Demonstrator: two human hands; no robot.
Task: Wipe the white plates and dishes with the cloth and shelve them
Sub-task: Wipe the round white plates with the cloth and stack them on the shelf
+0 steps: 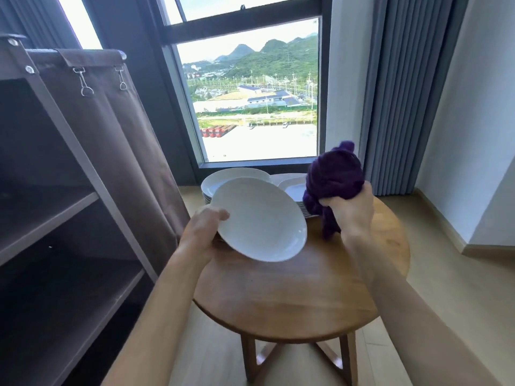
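My left hand point(203, 229) grips the left rim of a white plate point(262, 221), holding it tilted above the round wooden table point(292, 296). A bunched purple cloth point(333, 176) is clutched in my right hand point(354, 210), raised just right of the plate and not touching it. Behind the held plate, one stack of white plates point(223, 181) stands at the table's far left edge. A second stack of white dishes point(292, 186) sits beside it, partly hidden by the cloth.
A brown fabric shelf unit point(55, 218) with open shelves stands to the left, its cover flap point(111, 129) hanging at its right side. A tall window point(250, 101) is behind the table and grey curtains point(404, 93) hang at the right.
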